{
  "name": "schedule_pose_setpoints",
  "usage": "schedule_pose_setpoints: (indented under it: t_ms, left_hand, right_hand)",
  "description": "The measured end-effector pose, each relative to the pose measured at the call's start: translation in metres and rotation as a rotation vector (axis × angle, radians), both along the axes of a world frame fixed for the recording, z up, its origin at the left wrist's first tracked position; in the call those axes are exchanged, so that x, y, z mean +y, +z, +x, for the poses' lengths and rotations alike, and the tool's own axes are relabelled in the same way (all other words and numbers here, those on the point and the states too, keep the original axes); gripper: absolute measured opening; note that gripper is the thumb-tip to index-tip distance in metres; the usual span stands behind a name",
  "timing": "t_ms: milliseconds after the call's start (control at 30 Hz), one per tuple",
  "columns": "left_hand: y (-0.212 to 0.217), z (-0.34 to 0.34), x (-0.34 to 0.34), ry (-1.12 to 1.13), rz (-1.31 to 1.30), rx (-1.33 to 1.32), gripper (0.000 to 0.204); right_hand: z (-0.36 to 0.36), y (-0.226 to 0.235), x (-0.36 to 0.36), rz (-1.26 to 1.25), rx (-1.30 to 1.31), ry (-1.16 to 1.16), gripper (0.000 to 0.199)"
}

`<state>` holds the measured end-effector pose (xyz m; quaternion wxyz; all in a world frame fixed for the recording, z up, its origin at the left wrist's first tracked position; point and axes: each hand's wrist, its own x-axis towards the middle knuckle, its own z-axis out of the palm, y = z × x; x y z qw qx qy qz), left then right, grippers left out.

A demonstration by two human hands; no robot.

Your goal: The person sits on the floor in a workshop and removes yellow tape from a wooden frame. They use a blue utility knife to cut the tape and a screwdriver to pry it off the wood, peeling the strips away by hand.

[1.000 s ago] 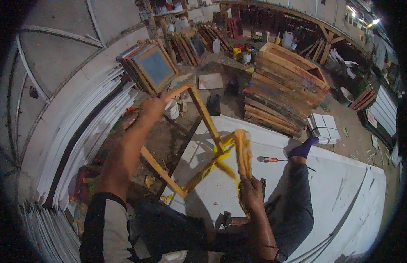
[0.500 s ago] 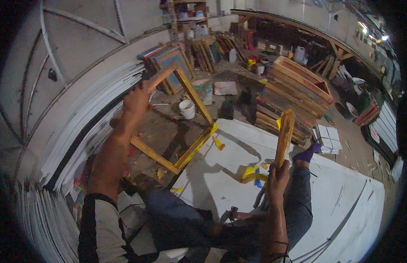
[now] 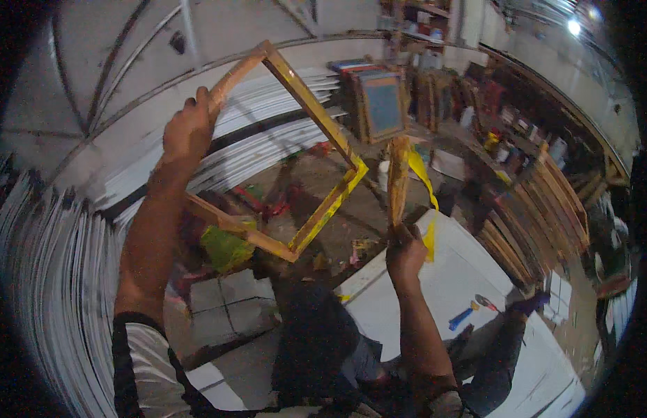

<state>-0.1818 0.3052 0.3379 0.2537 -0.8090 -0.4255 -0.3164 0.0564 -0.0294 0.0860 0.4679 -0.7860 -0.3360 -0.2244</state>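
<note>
My left hand (image 3: pixel 189 131) grips the upper left side of an empty wooden frame (image 3: pixel 316 125) with yellow tape on its edges, lifted high to the left. My right hand (image 3: pixel 405 252) holds a second wooden frame (image 3: pixel 397 177) upright and edge-on, a strip of yellow tape hanging from it. The two frames are apart, a small gap between them. My legs in dark trousers rest below on a white board (image 3: pixel 456 285).
Stacks of white sheets (image 3: pixel 51 265) line the left wall. More wooden frames (image 3: pixel 382 104) stand at the back, and stacked wooden frames (image 3: pixel 546 209) lie to the right. A blue-and-yellow tool (image 3: pixel 464 315) and a red-handled tool (image 3: pixel 486 302) lie on the white board.
Both hands rose and the view swung left. The left frame went up and away from the right one, which stands upright in my right hand.
</note>
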Motion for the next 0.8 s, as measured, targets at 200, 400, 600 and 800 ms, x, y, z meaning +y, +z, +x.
schedule_pose_setpoints:
  t_ms: [200, 400, 600, 800]
  left_hand:
    - [0.038, -0.124, 0.015, 0.260, 0.018, 0.011, 0.043]
    - [0.073, -0.277, 0.029, 0.446, 0.221, 0.043, 0.043]
    - [0.113, -0.365, 0.031, 0.626, 0.130, -0.064, 0.045]
    - [0.124, -0.401, -0.003, 0.737, 0.245, -0.028, 0.045]
  right_hand:
    - [-0.048, -0.016, 0.131, -0.176, 0.145, 0.298, 0.019]
    - [-0.150, -0.017, 0.231, -0.252, -0.150, 0.552, 0.033]
    - [-0.183, -0.116, 0.288, -0.449, -0.272, 0.827, 0.044]
    - [-0.224, -0.058, 0.230, -0.252, 0.192, 1.115, 0.066]
